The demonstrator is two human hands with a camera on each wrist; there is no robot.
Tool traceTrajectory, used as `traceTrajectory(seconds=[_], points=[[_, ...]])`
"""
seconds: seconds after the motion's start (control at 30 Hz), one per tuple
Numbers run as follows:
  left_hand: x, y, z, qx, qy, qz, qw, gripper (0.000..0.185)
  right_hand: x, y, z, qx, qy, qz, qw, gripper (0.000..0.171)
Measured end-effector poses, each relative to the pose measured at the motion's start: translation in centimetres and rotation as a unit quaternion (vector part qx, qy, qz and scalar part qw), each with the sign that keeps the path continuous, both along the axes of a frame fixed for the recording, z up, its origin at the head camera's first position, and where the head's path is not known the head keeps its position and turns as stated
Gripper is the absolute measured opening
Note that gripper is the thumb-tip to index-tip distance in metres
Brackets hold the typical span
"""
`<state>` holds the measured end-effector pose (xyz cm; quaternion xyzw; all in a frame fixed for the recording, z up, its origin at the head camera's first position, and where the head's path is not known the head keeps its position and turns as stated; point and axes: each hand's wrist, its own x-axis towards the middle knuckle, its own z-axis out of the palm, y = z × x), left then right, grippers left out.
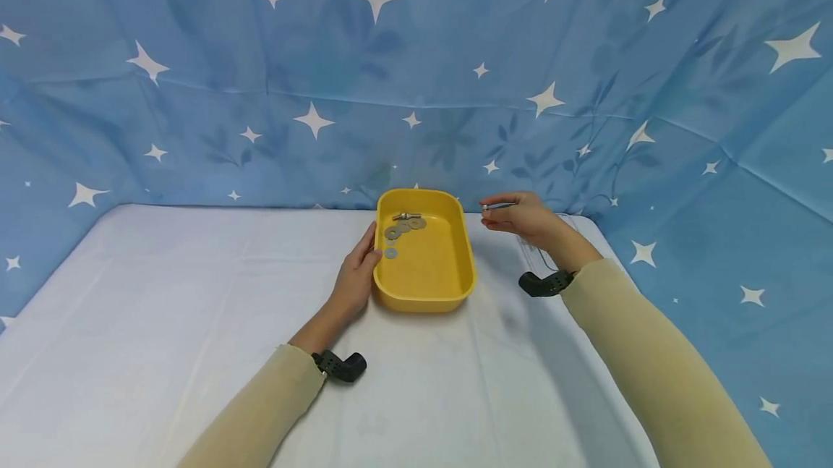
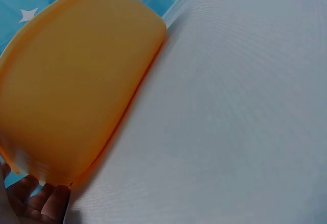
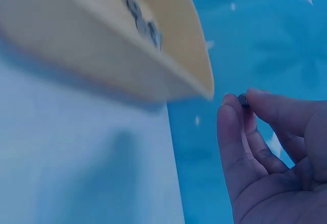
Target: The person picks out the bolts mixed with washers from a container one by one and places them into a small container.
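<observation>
My left hand [image 1: 353, 281] holds the left side of a yellow plastic tray [image 1: 426, 304], thumb at the rim and fingers along the outer wall. Several flat grey washers [image 1: 392, 233] lie in the tray's left half, with metal bolts [image 1: 406, 216] beside them towards the far end. To the right of the tray's far corner, my right hand [image 1: 520, 218] is raised. Its thumb and fingertips pinch a small bolt-like metal piece [image 3: 242, 100], mostly covered by the fingers. In the left wrist view, fingers [image 2: 53, 203] touch the tray's lower corner.
A clear plastic container [image 2: 163, 0] stands beyond the tray, partly behind my right forearm in the head view. White cloth [image 1: 195, 323] covers the table. A blue curtain with white stars [image 1: 416, 77] hangs along the back edge and the right side.
</observation>
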<state>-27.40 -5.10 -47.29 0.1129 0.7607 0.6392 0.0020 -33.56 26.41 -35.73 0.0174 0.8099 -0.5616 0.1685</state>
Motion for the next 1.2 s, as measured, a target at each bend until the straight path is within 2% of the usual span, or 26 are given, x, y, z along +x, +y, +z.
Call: traceTrajectory(seconds=[0.2,0.4,0.6,0.67,0.77,0.87,1.0,1.13,1.2], points=[[-0.2,0.0,-0.2,0.000,0.004,-0.003,1.0000,0.058,0.5,3.7,-0.5,0.052,-0.005,-0.013,0.999,0.048],[-0.1,-0.1,0.1,0.003,0.000,-0.002,1.0000,0.058,0.9,7.1,-1.2,0.077,0.004,-0.023,0.997,0.050],[-0.2,-0.1,0.0,0.009,-0.007,-0.008,0.9999,0.057,1.2,9.3,-2.2,0.100,-0.008,-0.046,0.994,0.052],[-0.1,-0.2,0.4,0.007,-0.018,-0.012,0.9997,0.058,1.3,9.7,-2.5,0.114,-0.013,-0.046,0.992,0.051],[0.8,-0.3,2.1,-0.002,-0.030,-0.017,0.9994,0.058,1.2,10.0,-2.9,0.141,-0.019,-0.041,0.989,0.048],[0.9,-0.3,1.9,-0.006,-0.022,-0.011,0.9997,0.058,1.0,10.0,-3.5,0.167,-0.023,-0.044,0.985,0.045],[0.5,-0.2,1.0,0.005,-0.020,-0.006,0.9998,0.058,0.8,10.3,-4.5,0.202,-0.032,-0.053,0.977,0.042],[1.6,-0.2,3.1,0.001,-0.034,-0.018,0.9993,0.058,0.8,10.5,-5.3,0.226,-0.036,-0.055,0.972,0.042],[1.7,-0.3,3.5,-0.007,-0.029,-0.018,0.9994,0.058,0.7,10.6,-5.4,0.230,-0.033,-0.055,0.971,0.042]])
